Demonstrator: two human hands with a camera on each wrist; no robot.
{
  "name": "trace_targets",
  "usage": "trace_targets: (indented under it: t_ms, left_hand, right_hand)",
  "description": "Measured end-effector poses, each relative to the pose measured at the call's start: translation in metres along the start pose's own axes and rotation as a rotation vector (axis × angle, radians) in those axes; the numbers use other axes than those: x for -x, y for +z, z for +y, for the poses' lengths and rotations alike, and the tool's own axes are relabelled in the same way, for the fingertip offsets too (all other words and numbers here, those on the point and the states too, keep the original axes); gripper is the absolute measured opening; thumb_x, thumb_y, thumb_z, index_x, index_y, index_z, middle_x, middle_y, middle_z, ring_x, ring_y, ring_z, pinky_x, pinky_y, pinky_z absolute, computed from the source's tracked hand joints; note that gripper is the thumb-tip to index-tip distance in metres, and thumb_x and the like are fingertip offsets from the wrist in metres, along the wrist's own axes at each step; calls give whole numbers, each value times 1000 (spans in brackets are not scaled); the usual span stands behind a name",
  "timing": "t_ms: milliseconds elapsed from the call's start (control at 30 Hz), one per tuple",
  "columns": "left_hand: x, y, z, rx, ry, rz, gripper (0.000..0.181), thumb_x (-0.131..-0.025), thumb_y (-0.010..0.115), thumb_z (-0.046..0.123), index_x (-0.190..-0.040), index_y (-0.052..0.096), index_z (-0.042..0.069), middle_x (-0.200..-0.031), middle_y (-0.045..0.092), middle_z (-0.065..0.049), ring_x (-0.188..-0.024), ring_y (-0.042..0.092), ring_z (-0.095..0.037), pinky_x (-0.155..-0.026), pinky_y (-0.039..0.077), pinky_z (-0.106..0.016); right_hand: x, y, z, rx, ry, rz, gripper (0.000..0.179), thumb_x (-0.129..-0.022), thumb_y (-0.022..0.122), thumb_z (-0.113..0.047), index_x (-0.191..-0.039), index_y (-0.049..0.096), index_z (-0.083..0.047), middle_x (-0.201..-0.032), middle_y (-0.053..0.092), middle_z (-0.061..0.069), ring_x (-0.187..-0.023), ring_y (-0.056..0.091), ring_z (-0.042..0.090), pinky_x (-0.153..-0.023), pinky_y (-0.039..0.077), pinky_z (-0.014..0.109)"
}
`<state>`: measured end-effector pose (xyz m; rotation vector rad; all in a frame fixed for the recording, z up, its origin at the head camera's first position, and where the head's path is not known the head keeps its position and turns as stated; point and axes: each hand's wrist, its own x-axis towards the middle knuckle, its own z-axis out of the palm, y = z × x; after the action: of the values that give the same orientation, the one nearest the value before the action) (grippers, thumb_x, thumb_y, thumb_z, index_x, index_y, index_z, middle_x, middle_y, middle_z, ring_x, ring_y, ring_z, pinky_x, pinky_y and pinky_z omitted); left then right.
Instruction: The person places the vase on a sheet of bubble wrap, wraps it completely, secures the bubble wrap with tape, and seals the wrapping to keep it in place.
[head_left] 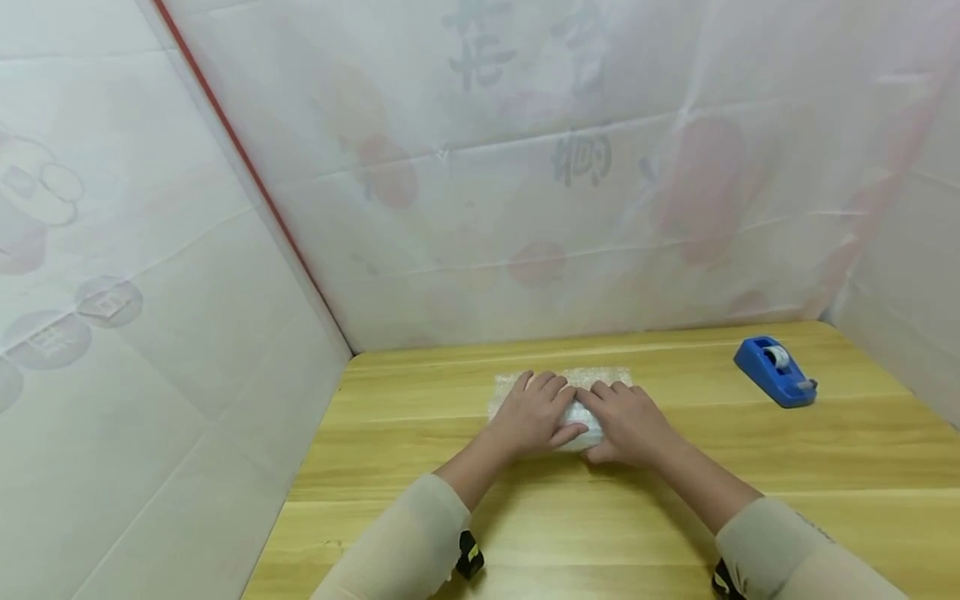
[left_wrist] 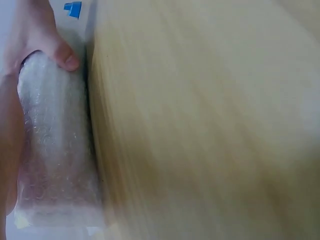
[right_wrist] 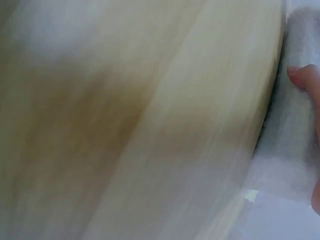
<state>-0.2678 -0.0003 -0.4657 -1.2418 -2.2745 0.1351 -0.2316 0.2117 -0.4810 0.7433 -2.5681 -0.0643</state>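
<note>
A bubble-wrapped bundle lies on the table, with a flat part of the clear wrap showing behind it. My left hand grips the bundle's left part from above, fingers over the top and thumb toward the near side. The right hand holds its right part the same way, the two hands nearly touching. In the left wrist view the bundle stretches along the left side, the right thumb bent onto its near face. In the right wrist view a thumb lies on the wrap. What is inside cannot be made out.
A blue tape dispenser with a roll of tape stands at the right back of the wooden table. White printed sheets rise behind and on both sides. Both wrist views are blurred.
</note>
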Motion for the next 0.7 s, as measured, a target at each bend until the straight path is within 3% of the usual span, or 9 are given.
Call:
trace_targets:
  t_ms: [67, 233, 400, 567, 700]
  left_hand:
    - [3, 0, 1, -8, 7, -5, 66, -94, 41, 67, -134, 51, 16, -131, 57, -1, -128, 50, -21, -106, 42, -50]
    - [9, -1, 5, -25, -27, -149, 95, -85, 38, 82, -149, 34, 13, -143, 47, -3, -136, 41, -23, -110, 37, -55]
    - [12, -2, 13, -57, -91, -253, 116, -73, 44, 90, -154, 23, 9, -150, 40, -7, -140, 37, -29, -110, 33, -59]
    - [12, 0, 18, -52, -165, -293, 118, -68, 56, 87, -154, 21, 14, -150, 44, -9, -135, 44, -35, -103, 42, -58]
    - [11, 4, 16, -44, -171, -251, 109, -67, 64, 83, -147, 31, 16, -133, 56, -6, -115, 60, -30, -85, 55, -47]
  right_hand:
    - [-2, -1, 0, -4, 21, -25, 89, -59, 73, -68, -129, 58, -15, -101, 61, 3, -81, 57, 25, -61, 49, 42]
    - [-7, -3, 0, -45, 84, -111, 94, -57, 74, -68, -134, 56, -18, -109, 62, 3, -86, 57, 27, -62, 50, 43]
    - [-7, -4, -1, -80, 116, -160, 95, -53, 77, -58, -137, 55, -18, -113, 62, 4, -89, 57, 28, -62, 50, 44]
    - [-7, -5, -3, -91, 115, -172, 94, -54, 78, -52, -138, 54, -17, -115, 61, 5, -89, 57, 28, -62, 50, 43]
    - [-9, -6, -4, -98, 112, -185, 91, -56, 79, -49, -136, 54, -15, -115, 61, 6, -89, 56, 28, -63, 49, 42]
